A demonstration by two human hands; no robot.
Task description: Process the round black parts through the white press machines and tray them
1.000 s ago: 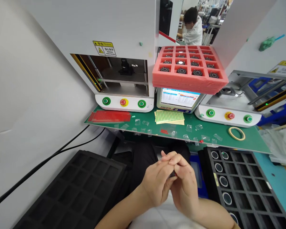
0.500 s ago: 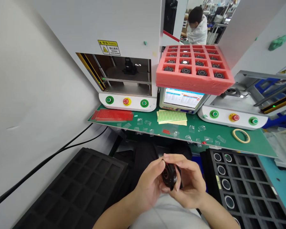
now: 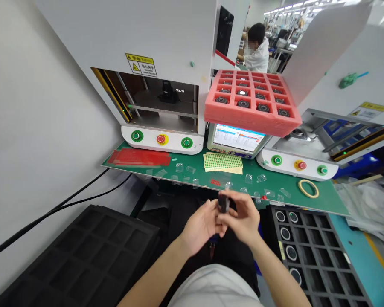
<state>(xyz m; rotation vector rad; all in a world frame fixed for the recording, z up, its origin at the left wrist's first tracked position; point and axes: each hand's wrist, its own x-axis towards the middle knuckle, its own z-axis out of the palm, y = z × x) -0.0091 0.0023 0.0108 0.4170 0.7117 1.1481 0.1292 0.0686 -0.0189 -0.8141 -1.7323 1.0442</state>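
"Head view, then, from the left: what comes first?"

"A black foam tray (image 3: pixel 83 251) at the lower left, and above it red sheets (image 3: pixel 141 157) lying on the green bench (image 3: pixel 328 197)."

"And the left hand (image 3: pixel 200 230)?"

"Palm turned up, fingers loosely spread just beside a dark part (image 3: pixel 224 204). Whether its fingertips touch the part, I can't tell."

"So who has the part?"

"The right hand (image 3: pixel 243 215). Its thumb and fingers pinch the part, which sits on edge between the two hands, in front of the bench and above the lap."

"What worries you?"

"A drop. The hold looks narrow, so a twist or a sweaty fingertip could let it slip, and with the left palm off to one side it might miss that and land on the lap or floor."

"Anything else?"

"Smudges, if bare fingers press on its face; that side is too blurred to judge. Also, scraps of clear film (image 3: pixel 179 167) lie along the bench edge nearby, and one could cling to a sleeve or finger."

"Farther right?"

"A tape roll (image 3: pixel 308 189) on the bench, and below it another black tray (image 3: pixel 313 256) with ringed pieces (image 3: pixel 291 253) in its compartments. A careless right elbow could knock that tray."
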